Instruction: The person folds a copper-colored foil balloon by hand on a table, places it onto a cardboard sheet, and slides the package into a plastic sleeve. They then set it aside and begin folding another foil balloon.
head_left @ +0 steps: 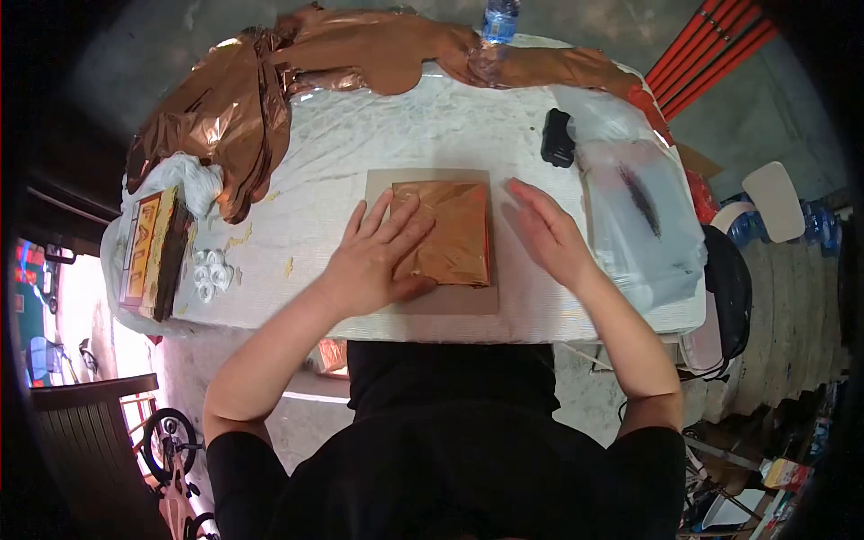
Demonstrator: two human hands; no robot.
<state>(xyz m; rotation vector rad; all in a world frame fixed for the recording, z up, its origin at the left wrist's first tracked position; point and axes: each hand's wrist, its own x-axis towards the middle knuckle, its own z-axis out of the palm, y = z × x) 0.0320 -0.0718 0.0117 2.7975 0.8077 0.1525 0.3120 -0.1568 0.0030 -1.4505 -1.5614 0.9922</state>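
1. Two bare hands are at work around a brown board point(468, 301) that lies flat in the middle of the table point(360, 135).
2. On the board, toward its right edge, lies a folded copper foil point(454, 229) square.
3. The left hand point(373, 256) is open and flat, with its fingers spread. Its palm and fingers press down on the left half of the foil, and the heel of the hand reaches the board's left part.
4. The right hand point(544, 234) is open with straight fingers held close together, and it grips nothing. It lies just beside the board's right edge, near the foil but apart from it. Whether it rests on the table or hovers over it cannot be told.
5. Right of the board, past the right hand, is a stack of clear bags point(643, 216).
6. A black object point(558, 138) sits beyond the board's far right corner.
7. Far beyond the board, loose copper sheets point(225, 117) are heaped along the table's far and left edges, with a bottle point(498, 22) among them.
8. Left of the board, well apart from it, is a cluster of white rings point(210, 270). Past them a stack of printed boxes point(153, 252) stands at the table's edge.
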